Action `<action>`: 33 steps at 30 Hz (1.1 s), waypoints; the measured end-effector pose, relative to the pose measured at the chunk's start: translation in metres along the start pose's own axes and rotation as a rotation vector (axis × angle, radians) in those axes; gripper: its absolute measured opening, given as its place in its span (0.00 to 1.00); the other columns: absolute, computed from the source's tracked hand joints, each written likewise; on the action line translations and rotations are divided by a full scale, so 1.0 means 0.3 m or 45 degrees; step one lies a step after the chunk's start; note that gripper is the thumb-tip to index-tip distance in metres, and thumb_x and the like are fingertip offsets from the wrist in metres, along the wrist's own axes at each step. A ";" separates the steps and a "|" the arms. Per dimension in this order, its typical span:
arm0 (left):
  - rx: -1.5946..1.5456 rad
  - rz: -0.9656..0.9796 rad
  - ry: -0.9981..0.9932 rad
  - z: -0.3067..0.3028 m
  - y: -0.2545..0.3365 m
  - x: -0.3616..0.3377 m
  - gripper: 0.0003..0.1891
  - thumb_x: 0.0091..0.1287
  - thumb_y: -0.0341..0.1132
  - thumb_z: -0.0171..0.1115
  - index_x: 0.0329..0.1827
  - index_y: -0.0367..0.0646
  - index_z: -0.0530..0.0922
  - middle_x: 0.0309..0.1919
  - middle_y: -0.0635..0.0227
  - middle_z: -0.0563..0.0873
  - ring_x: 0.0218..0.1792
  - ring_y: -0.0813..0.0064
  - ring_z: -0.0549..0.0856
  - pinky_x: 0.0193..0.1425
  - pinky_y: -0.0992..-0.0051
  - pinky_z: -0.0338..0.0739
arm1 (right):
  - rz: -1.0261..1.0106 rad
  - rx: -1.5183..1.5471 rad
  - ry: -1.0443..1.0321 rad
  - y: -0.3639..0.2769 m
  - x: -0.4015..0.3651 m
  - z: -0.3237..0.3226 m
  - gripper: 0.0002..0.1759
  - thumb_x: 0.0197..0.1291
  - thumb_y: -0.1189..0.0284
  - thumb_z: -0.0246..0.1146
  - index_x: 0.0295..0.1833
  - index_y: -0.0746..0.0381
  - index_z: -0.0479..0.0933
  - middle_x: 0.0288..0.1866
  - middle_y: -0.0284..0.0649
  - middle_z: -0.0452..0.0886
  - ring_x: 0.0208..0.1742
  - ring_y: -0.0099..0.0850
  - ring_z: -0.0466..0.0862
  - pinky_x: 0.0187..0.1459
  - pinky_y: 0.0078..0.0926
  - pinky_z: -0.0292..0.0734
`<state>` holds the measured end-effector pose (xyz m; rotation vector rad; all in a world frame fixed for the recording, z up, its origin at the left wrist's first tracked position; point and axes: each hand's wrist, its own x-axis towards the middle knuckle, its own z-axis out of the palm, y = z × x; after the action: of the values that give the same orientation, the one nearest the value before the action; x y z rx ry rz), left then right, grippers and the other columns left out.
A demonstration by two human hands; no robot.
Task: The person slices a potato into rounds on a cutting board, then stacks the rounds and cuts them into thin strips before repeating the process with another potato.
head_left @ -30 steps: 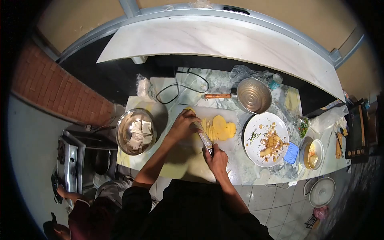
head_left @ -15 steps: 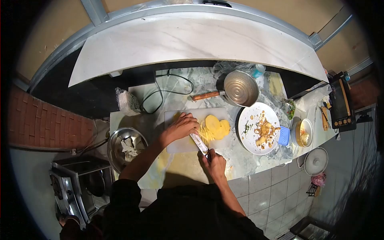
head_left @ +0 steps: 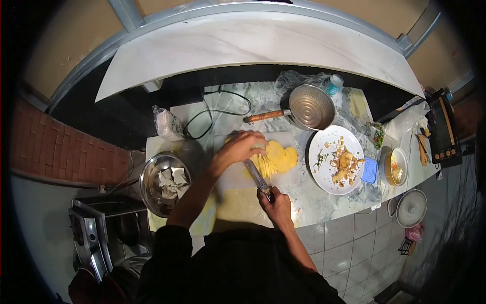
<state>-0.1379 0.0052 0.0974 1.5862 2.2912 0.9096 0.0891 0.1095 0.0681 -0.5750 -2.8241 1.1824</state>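
Note:
My left hand (head_left: 246, 145) bends over the far end of yellow potato strips (head_left: 263, 165), its fingers together and fingertips on them. Round potato slices (head_left: 282, 157) overlap just right of the strips. My right hand (head_left: 277, 204) is wrapped round the black handle of a knife (head_left: 257, 176). The blade slants up and left, along the left side of the strips. Under all this lies a translucent white cutting board (head_left: 230, 177). My left fingertips are partly hard to make out against the potato.
A steel bowl (head_left: 146, 188) with pale pieces stands left. Behind are a wooden-handled saucepan (head_left: 312, 107), a black cable (head_left: 211, 124) and a wrapped white pack (head_left: 167, 124). Rightward are a white plate (head_left: 322, 177) of food scraps, a blue lid (head_left: 370, 171) and a small bowl (head_left: 389, 178).
My left hand has shifted up and right, away from the blade and onto the strips' far end. The knife blade has turned and stays beside the strips. The whole view has shifted slightly.

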 end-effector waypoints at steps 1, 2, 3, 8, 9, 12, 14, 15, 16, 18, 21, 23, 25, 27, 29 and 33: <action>-0.099 -0.029 0.195 -0.039 0.004 -0.009 0.11 0.63 0.35 0.62 0.45 0.42 0.82 0.44 0.60 0.84 0.49 0.60 0.81 0.55 0.64 0.72 | -0.029 0.078 -0.006 0.005 0.002 0.001 0.15 0.58 0.64 0.65 0.39 0.67 0.77 0.27 0.54 0.81 0.27 0.51 0.82 0.30 0.44 0.75; -0.199 -0.057 0.390 -0.071 0.009 -0.028 0.11 0.63 0.33 0.61 0.47 0.41 0.82 0.44 0.57 0.84 0.49 0.58 0.81 0.55 0.63 0.73 | -0.041 0.084 -0.014 0.008 0.003 0.006 0.15 0.58 0.64 0.65 0.39 0.67 0.77 0.27 0.54 0.81 0.27 0.51 0.82 0.30 0.44 0.75; -0.207 -0.167 0.571 -0.103 0.019 -0.055 0.10 0.66 0.30 0.58 0.49 0.40 0.81 0.45 0.56 0.83 0.48 0.58 0.82 0.53 0.66 0.74 | -0.020 0.177 -0.041 0.010 0.006 0.009 0.14 0.59 0.66 0.64 0.40 0.67 0.77 0.26 0.54 0.81 0.27 0.51 0.82 0.30 0.43 0.75; -0.472 -0.810 1.051 -0.022 0.024 -0.195 0.13 0.67 0.32 0.59 0.53 0.42 0.79 0.48 0.58 0.82 0.49 0.61 0.81 0.47 0.69 0.77 | 0.124 0.451 -0.124 -0.022 0.012 0.015 0.16 0.69 0.66 0.52 0.42 0.70 0.76 0.17 0.48 0.77 0.13 0.35 0.78 0.18 0.32 0.72; -0.288 -0.809 0.984 0.035 0.007 -0.212 0.16 0.63 0.32 0.62 0.54 0.41 0.78 0.48 0.57 0.80 0.51 0.56 0.79 0.53 0.64 0.74 | 0.209 0.617 -0.198 0.007 0.018 0.045 0.19 0.72 0.66 0.47 0.39 0.71 0.74 0.14 0.44 0.74 0.10 0.29 0.75 0.14 0.28 0.69; 0.001 -0.760 0.807 0.121 -0.026 -0.235 0.28 0.53 0.33 0.71 0.58 0.42 0.74 0.54 0.56 0.76 0.57 0.51 0.73 0.61 0.58 0.69 | 0.177 0.580 -0.216 -0.009 0.032 0.041 0.20 0.73 0.66 0.47 0.33 0.71 0.71 0.13 0.44 0.72 0.11 0.31 0.76 0.14 0.29 0.70; 0.189 -0.918 0.712 0.133 0.002 -0.218 0.33 0.48 0.33 0.74 0.60 0.43 0.74 0.55 0.56 0.75 0.58 0.52 0.72 0.62 0.60 0.69 | 0.140 0.541 -0.161 -0.002 0.025 0.057 0.20 0.73 0.66 0.46 0.32 0.71 0.70 0.13 0.44 0.71 0.10 0.31 0.76 0.14 0.29 0.70; 0.146 -0.941 0.657 0.140 -0.020 -0.216 0.37 0.45 0.34 0.76 0.62 0.44 0.73 0.56 0.57 0.74 0.59 0.53 0.70 0.62 0.61 0.68 | 0.106 0.511 -0.097 -0.011 0.028 0.056 0.21 0.73 0.66 0.46 0.30 0.71 0.68 0.13 0.45 0.71 0.10 0.31 0.75 0.13 0.30 0.69; 0.143 -0.940 0.664 0.147 -0.042 -0.213 0.37 0.45 0.34 0.76 0.62 0.44 0.73 0.56 0.57 0.74 0.59 0.53 0.70 0.62 0.61 0.68 | 0.101 0.506 -0.096 -0.015 0.031 0.044 0.21 0.73 0.66 0.46 0.30 0.71 0.68 0.13 0.45 0.71 0.10 0.31 0.75 0.13 0.30 0.69; 0.089 -0.878 0.597 0.154 -0.069 -0.211 0.36 0.45 0.33 0.76 0.61 0.44 0.74 0.55 0.57 0.75 0.58 0.53 0.70 0.62 0.60 0.68 | 0.184 0.448 -0.243 -0.018 0.028 0.006 0.19 0.71 0.69 0.48 0.31 0.72 0.69 0.15 0.52 0.73 0.15 0.44 0.78 0.19 0.40 0.73; 0.032 -0.836 0.559 0.149 -0.081 -0.207 0.36 0.43 0.32 0.77 0.60 0.43 0.74 0.54 0.58 0.75 0.57 0.54 0.71 0.63 0.61 0.67 | -0.220 0.154 0.147 0.043 0.025 0.032 0.18 0.69 0.69 0.50 0.30 0.72 0.71 0.18 0.55 0.74 0.21 0.50 0.78 0.25 0.41 0.72; 0.025 -0.832 0.564 0.149 -0.074 -0.208 0.36 0.42 0.31 0.78 0.60 0.43 0.75 0.53 0.57 0.75 0.57 0.53 0.71 0.63 0.61 0.66 | -0.159 0.077 0.105 0.042 0.007 -0.019 0.16 0.68 0.70 0.51 0.31 0.72 0.71 0.21 0.57 0.74 0.25 0.54 0.78 0.28 0.43 0.72; 0.030 -0.828 0.573 0.137 -0.064 -0.206 0.36 0.41 0.30 0.78 0.59 0.43 0.75 0.53 0.57 0.75 0.56 0.53 0.72 0.63 0.62 0.66 | -0.153 0.032 0.097 0.059 0.009 -0.051 0.16 0.67 0.70 0.52 0.31 0.72 0.71 0.21 0.59 0.73 0.23 0.54 0.75 0.28 0.42 0.70; 0.036 -0.839 0.594 0.129 -0.051 -0.208 0.34 0.42 0.30 0.77 0.57 0.44 0.76 0.50 0.57 0.75 0.55 0.56 0.74 0.61 0.64 0.67 | -0.090 0.042 0.106 0.059 0.012 -0.083 0.16 0.68 0.70 0.52 0.30 0.72 0.71 0.20 0.58 0.72 0.21 0.52 0.72 0.27 0.41 0.68; -0.051 -0.788 0.620 0.115 -0.040 -0.207 0.32 0.43 0.29 0.76 0.56 0.44 0.77 0.49 0.57 0.75 0.54 0.56 0.75 0.60 0.64 0.69 | -0.063 0.080 0.135 0.074 0.015 -0.096 0.18 0.69 0.69 0.51 0.29 0.71 0.70 0.18 0.56 0.69 0.17 0.44 0.65 0.24 0.38 0.65; -0.268 -0.780 0.668 0.116 -0.064 -0.222 0.28 0.45 0.26 0.74 0.54 0.44 0.78 0.51 0.54 0.75 0.57 0.55 0.73 0.59 0.64 0.70 | -0.020 0.147 0.022 0.028 0.007 -0.088 0.17 0.69 0.69 0.52 0.31 0.71 0.70 0.20 0.58 0.71 0.19 0.47 0.72 0.25 0.40 0.67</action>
<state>-0.1088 -0.0466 0.0475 0.5237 2.6458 1.4282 0.0941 0.1337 0.0807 -0.5518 -2.7188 1.3199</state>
